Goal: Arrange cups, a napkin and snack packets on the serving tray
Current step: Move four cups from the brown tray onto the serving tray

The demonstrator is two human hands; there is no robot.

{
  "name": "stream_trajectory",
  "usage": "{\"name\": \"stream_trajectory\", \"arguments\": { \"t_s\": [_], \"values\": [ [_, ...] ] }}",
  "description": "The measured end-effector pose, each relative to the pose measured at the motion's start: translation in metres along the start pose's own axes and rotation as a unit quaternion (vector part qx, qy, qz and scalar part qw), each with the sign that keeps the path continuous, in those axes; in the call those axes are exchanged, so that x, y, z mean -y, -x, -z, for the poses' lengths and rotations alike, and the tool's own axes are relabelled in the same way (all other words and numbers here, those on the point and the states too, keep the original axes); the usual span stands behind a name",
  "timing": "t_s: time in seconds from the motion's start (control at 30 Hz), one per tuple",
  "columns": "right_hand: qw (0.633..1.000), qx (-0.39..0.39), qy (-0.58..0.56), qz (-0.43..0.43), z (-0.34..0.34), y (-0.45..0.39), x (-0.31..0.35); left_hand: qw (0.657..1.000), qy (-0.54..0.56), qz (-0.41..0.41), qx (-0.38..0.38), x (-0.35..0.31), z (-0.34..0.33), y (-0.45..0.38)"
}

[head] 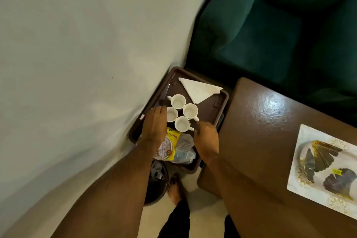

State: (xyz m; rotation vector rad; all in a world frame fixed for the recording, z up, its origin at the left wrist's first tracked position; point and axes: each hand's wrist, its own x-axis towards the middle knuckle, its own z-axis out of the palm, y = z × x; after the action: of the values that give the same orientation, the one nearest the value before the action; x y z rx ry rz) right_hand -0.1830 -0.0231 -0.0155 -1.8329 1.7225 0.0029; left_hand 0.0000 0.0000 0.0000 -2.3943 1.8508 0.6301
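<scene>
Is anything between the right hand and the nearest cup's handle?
Nothing visible. The right hand hovers just beside the nearest cup, its handle pointing toward the fingertips over bare tray.

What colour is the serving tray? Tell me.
Dark brown tray, seen in the head view.

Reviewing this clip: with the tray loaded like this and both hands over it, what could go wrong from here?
1. The four white ceramic cups stand tightly clustered, and the left hand covers part of one; a nudge could knock them together or tip one.
2. The folded white triangular napkin overhangs the brown plastic serving tray's far rim and may slide off.
3. The yellow snack packet lies loosely heaped beside the right hand and could shift.
</scene>
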Motion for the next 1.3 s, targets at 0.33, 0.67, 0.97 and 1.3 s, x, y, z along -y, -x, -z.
{"name": "stream_trajectory", "arguments": {
  "t_s": [0.33, 0.67, 0.97, 1.3],
  "values": [
    [0.998, 0.062, -0.005, 0.005, -0.025, -0.024, -0.003, 0.998, 0.043, 0.031, 0.022, 0.019, -0.019, -0.032],
    [0.994, 0.039, -0.095, -0.034, -0.028, -0.021, -0.009, 0.981, 0.157, 0.11, 0.001, 0.028, -0.029, -0.027],
    [0.981, -0.059, -0.182, -0.004, -0.012, 0.011, -0.014, 0.952, 0.227, 0.144, -0.149, -0.001, -0.023, 0.02],
    [0.947, -0.209, -0.244, -0.014, 0.036, 0.039, -0.075, 0.912, 0.313, 0.148, -0.22, -0.115, -0.024, 0.061]
  ]
}}
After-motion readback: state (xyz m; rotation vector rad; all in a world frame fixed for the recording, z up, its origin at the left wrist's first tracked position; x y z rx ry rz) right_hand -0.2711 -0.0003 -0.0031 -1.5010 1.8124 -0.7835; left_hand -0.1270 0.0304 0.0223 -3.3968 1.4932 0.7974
